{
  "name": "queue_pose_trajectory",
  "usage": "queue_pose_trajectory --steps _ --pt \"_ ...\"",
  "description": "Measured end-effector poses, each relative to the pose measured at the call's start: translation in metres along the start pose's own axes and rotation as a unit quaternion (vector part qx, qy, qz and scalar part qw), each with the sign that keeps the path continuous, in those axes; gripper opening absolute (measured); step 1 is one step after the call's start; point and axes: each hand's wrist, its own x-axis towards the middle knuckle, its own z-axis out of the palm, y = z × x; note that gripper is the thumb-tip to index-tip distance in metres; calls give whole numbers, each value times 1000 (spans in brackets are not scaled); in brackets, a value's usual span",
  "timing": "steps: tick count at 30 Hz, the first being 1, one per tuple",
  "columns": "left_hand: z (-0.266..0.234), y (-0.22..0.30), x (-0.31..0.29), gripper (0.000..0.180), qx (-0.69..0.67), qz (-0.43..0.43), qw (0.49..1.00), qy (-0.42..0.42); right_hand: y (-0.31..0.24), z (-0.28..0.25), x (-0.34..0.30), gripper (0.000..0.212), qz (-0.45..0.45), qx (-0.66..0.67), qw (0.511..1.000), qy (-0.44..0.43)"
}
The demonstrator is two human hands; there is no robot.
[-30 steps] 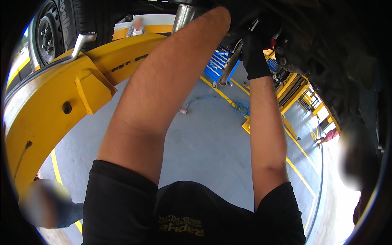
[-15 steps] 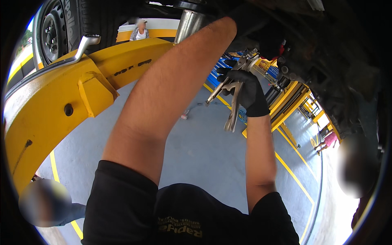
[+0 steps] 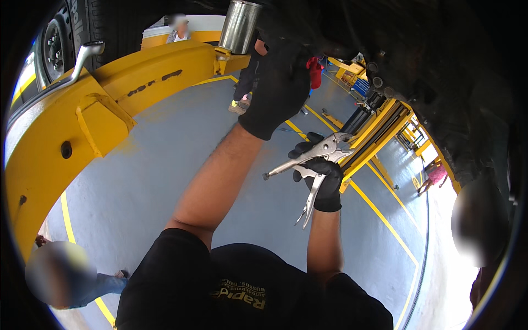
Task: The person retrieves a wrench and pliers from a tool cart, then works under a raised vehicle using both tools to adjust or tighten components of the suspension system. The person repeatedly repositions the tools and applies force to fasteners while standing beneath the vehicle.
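My right hand (image 3: 328,187), in a black glove, is closed around silver locking pliers (image 3: 329,146). Their jaws point up and to the right, and the handles stand apart. My left hand (image 3: 278,91), also gloved in black, reaches up against the dark underside of a vehicle (image 3: 407,33). Its fingers blend into the dark parts, so their shape and any grip are hidden. Just right of that hand shows a small red piece (image 3: 315,72), whose kind I cannot make out.
A yellow lift arm (image 3: 41,148) curves across the left, with a metal post (image 3: 239,27) on its end. A wheel (image 3: 55,47) hangs at the upper left. Yellow lift parts (image 3: 379,140) stand to the right. Several people are around, one beyond my left hand.
My right hand has come down and slightly left with the locking pliers, away from the underside. The left forearm has swung lower, bringing the gloved left hand into sight.
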Motion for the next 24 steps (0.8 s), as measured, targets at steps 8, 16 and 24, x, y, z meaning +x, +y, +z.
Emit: queue_pose_trajectory --steps 8,16,24 --pt "-67 3 -149 19 34 -112 933 -339 -20 35 11 71 5 -66 997 28" --pt "-83 16 -179 11 32 -268 938 -218 1 33 23 70 -26 -13 998 53" --pt "-100 28 -188 17 211 -55 953 -209 12 36 14 62 71 70 995 15"
